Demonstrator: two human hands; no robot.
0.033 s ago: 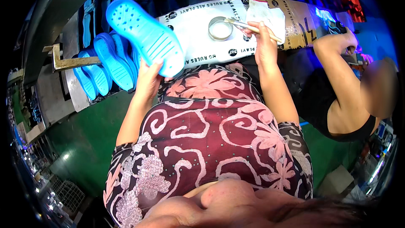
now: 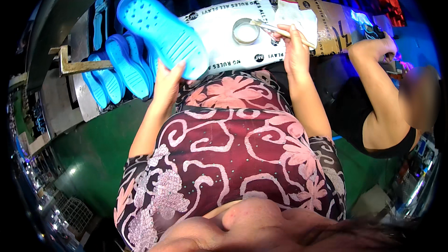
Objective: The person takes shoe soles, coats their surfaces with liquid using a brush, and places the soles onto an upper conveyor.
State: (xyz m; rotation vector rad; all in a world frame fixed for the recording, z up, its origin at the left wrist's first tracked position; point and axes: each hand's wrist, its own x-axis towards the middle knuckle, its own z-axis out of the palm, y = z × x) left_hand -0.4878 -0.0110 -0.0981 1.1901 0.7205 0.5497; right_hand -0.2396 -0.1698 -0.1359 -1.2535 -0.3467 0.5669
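Note:
My left hand grips the heel end of a bright blue shoe sole, its thumb on the upper face. The sole is held tilted, toe end up and to the left, with small holes at the toe and grooves toward the heel. In my right hand is a brush with a pale wooden handle, pinched between thumb and fingers. Its bristles reach over the rim of a round tin holding something whitish. The tin stands on a table wrapped in white printed sheeting.
Several blue soles lean in a row at the left, by a metal bracket. A white paper lies beyond my right hand, near brown cardboard. A co-worker's arm reaches in at the right.
The sole has shifted slightly up at the toe and to the right at the heel, my left hand with it. My right hand and the brush sit a touch further right.

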